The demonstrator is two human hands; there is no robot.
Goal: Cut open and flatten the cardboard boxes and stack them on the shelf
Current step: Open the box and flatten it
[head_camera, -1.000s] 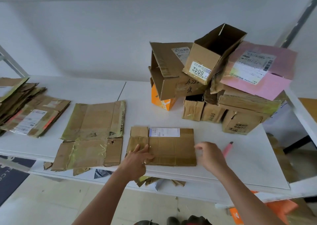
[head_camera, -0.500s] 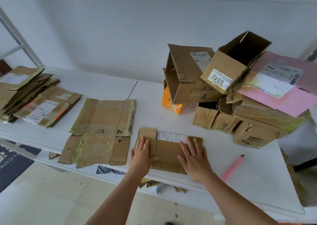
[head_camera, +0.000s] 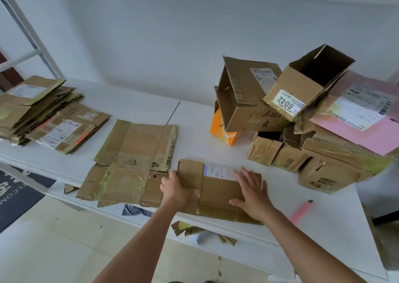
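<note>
A small flattened brown box point(head_camera: 218, 193) with a white label lies near the front edge of the white shelf point(head_camera: 194, 135). My left hand point(head_camera: 178, 188) rests on its left part, fingers bent over the cardboard's left edge. My right hand point(head_camera: 251, 193) presses flat on its right part with fingers spread. To the left lies a larger flattened box point(head_camera: 131, 159) with shiny tape. A stack of flattened boxes point(head_camera: 41, 112) sits at the far left. A pile of unflattened boxes point(head_camera: 302, 118) stands at the right, one marked 6042 point(head_camera: 302, 86).
A pink cutter point(head_camera: 301, 211) lies on the shelf right of my right hand. An orange box point(head_camera: 224, 131) and a pink mailer point(head_camera: 364, 114) belong to the right pile. Cardboard scraps point(head_camera: 187, 228) lie below the shelf edge. A dark mat point(head_camera: 15, 194) covers the floor at left.
My right hand moved left from beside the cutter onto the small flattened box. Both hands now press on it, and the view has shifted closer and leftward.
</note>
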